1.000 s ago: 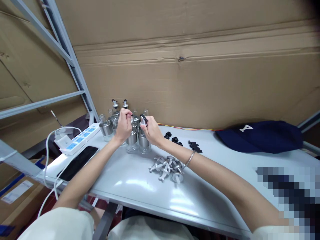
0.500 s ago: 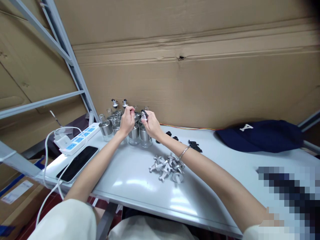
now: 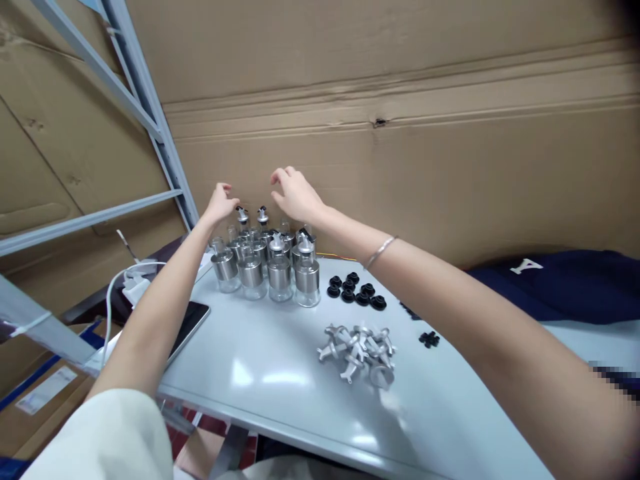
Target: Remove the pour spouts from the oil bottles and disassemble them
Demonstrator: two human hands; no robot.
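Note:
Several small glass bottles with silver collars [image 3: 265, 263] stand clustered at the back of the white table [image 3: 280, 387]. My left hand [image 3: 219, 203] hovers just left of the two rear bottles that carry black-and-silver spouts [image 3: 243, 216]; its fingers are loosely curled and hold nothing. My right hand [image 3: 295, 193] floats above and behind the cluster, fingers apart, empty. The front right bottle [image 3: 307, 273] carries a spout with a black tip. A pile of silver spout parts [image 3: 360, 350] lies in the middle of the table, and black rubber rings [image 3: 355, 292] sit right of the bottles.
A dark blue cap [image 3: 565, 283] lies at the right. A phone [image 3: 187, 323] and a white power strip with cable [image 3: 133, 287] are at the left edge. Small black clips [image 3: 429, 339] lie near the rings. A cardboard wall [image 3: 400, 153] and a metal rack frame [image 3: 145, 107] stand behind.
Both hands have let go of the spout and bottle they were working on, and lifted up and back above the cluster. The camera has shifted, so the table now appears further right.

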